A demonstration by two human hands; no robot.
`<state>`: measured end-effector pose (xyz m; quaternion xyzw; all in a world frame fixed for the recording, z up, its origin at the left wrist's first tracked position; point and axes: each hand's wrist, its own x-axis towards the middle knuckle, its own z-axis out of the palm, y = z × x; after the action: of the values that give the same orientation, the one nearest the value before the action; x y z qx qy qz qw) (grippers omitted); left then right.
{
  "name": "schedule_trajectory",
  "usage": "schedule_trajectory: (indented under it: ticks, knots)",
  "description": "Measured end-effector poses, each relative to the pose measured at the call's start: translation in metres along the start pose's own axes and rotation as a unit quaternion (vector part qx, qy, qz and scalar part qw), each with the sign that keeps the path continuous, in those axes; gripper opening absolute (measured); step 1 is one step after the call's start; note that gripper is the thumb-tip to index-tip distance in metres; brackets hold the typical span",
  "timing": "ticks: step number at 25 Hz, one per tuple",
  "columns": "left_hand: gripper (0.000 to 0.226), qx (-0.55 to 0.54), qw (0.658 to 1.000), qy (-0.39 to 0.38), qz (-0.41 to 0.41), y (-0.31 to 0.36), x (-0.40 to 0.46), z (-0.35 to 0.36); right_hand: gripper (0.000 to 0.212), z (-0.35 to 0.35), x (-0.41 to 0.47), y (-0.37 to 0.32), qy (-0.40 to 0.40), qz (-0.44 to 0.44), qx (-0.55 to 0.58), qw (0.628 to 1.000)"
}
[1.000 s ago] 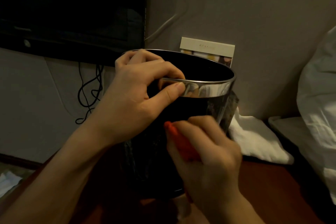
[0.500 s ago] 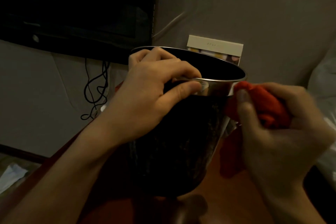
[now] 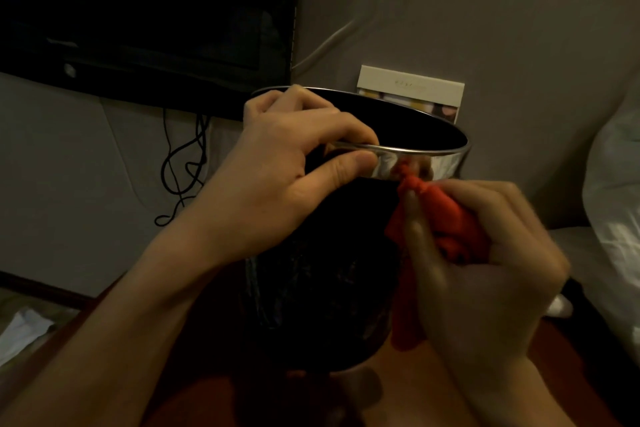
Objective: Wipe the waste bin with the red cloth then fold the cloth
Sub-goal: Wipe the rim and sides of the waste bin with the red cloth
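Waste bin [image 3: 322,288], one: dark body, bright metal rim band, standing upright on the reddish bench [image 3: 408,388]. Your left hand [image 3: 277,180] pinches the rim, fingers [image 3: 332,128] hooked inside and thumb outside, most likely to steady the bin against the rubbing.

Red cloth [image 3: 446,215], one: bunched in your right hand [image 3: 485,253], fingers closed around it, a loose tail hanging beside the bin wall. Its tip touches the rim band, so the wiping step looks to be in hand; folding not yet begun.

Hands, two. Also present: one dark screen [image 3: 145,17], one small card [image 3: 410,88] against the wall behind the bin.
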<state>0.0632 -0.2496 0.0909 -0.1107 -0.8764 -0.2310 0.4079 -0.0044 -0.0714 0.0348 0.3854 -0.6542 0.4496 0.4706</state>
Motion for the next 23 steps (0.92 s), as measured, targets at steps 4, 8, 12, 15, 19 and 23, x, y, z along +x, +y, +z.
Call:
schedule_trajectory:
  ticks: [4, 8, 12, 15, 19, 23]
  knots:
    - [0.016, -0.012, 1.0, 0.004, -0.003, 0.0, -0.001, -0.001, 0.013, 0.015, -0.02, -0.009, -0.051, -0.033, -0.001, 0.998]
    - [0.014, -0.007, 1.0, 0.003, 0.003, 0.0, -0.001, -0.001, 0.018, -0.002, 0.001, 0.003, 0.016, -0.005, -0.013, 1.0]
    - [0.013, -0.004, 1.0, 0.011, 0.007, -0.001, -0.001, -0.001, 0.016, 0.014, -0.019, -0.006, -0.024, -0.012, -0.017, 1.0]
    - [0.013, -0.006, 1.0, 0.011, 0.006, 0.0, -0.002, -0.001, 0.015, 0.012, -0.019, -0.005, -0.047, -0.036, -0.009, 0.998]
    - [0.011, -0.004, 1.0, 0.013, 0.005, 0.001, -0.001, 0.0, 0.019, -0.005, 0.001, 0.005, 0.007, -0.01, -0.022, 1.0]
    - [0.015, -0.005, 1.0, 0.019, 0.008, 0.001, -0.002, 0.001, 0.015, 0.013, -0.022, -0.005, -0.046, -0.026, -0.014, 0.998]
